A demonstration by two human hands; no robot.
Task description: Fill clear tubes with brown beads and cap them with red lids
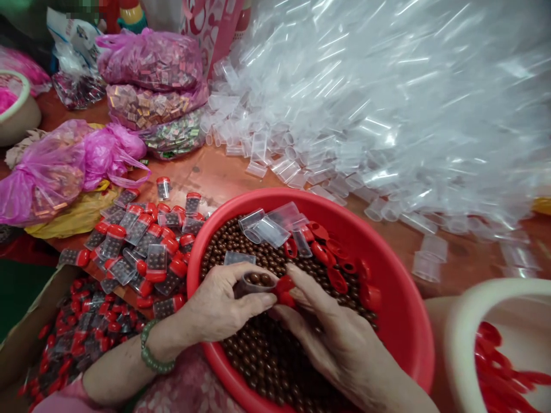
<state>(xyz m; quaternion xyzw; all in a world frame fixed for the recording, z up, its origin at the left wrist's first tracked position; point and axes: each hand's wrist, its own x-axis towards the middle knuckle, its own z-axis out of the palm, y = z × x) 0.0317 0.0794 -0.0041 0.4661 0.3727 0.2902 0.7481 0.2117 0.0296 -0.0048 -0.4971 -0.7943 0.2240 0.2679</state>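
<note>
My left hand, with a green bead bracelet on the wrist, grips a clear plastic tube. Brown balls show inside its open mouth. In my right hand a red cap is pinched between thumb and fingers, right beside the tube's mouth. Both hands are over a red basin holding many small brown balls. On the balls lie several empty clear tubes and several loose red caps. The fingertips of my right hand are partly hidden.
A large heap of clear tubes covers the back right. Filled red-capped tubes pile up left of the basin, with more in a box below. Pink bags stand behind. A cream tub with red parts is at right.
</note>
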